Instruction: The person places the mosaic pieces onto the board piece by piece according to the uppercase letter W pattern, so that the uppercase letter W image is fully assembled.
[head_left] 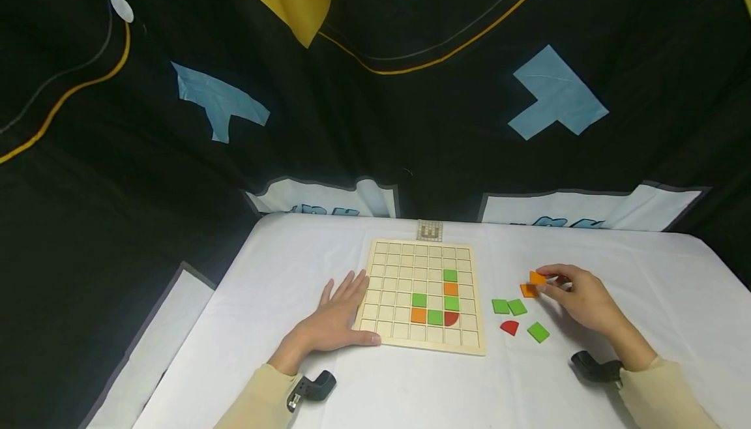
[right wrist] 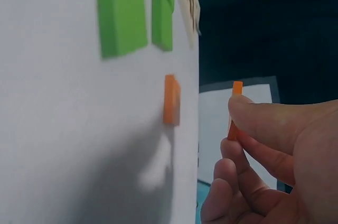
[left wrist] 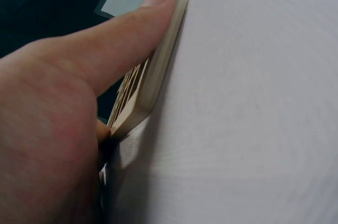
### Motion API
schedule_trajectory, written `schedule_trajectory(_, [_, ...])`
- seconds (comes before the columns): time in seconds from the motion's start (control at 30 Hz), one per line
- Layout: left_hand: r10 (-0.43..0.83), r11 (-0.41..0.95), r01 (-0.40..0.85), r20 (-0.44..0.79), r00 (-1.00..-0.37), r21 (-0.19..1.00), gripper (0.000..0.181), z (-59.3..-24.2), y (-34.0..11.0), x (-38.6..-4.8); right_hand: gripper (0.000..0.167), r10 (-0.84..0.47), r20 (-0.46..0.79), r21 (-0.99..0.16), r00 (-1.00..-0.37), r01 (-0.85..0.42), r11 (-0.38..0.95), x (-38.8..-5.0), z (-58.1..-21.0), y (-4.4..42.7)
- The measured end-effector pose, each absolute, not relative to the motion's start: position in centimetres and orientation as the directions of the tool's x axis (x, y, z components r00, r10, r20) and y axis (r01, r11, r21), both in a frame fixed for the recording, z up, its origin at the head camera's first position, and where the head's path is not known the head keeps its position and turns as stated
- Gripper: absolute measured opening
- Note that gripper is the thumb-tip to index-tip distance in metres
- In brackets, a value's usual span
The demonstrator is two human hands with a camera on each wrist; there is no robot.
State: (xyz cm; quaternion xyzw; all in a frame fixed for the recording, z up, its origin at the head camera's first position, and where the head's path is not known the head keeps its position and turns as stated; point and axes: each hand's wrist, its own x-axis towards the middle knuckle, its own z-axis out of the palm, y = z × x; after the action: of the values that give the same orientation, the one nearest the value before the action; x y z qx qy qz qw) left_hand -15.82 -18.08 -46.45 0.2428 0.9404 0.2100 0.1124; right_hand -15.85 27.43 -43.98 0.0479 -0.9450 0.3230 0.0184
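Observation:
A wooden grid board lies on the white table, with green, orange and red tiles set in some of its squares. My left hand rests at its left edge, fingers spread straight and the thumb on the near-left corner, as the left wrist view also shows. To the right of the board my right hand pinches an orange square tile between thumb and fingers, above the table. Another orange tile lies on the cloth just below it.
Loose green tiles and a red quarter-round tile lie between the board and my right hand. A small patterned square sits behind the board. A dark printed curtain hangs beyond the table.

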Motion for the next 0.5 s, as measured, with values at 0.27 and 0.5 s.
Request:
schedule_trajectory(0.27, [0.507,0.793,0.411,-0.112,-0.855,0.450,0.120,-46.3,-18.1,-15.8,0.034,-0.083,0.065,-0.615,-0.994,-0.105,0.782,-15.8,-43.7,26.3])
schedule_trajectory(0.5, [0.506,0.791,0.413,-0.104,-0.856,0.451,0.119,-46.5,-18.1,-15.8,0.034,-0.081,0.076,-0.608,-0.994,-0.110,0.786,-15.9,-43.6,24.9])
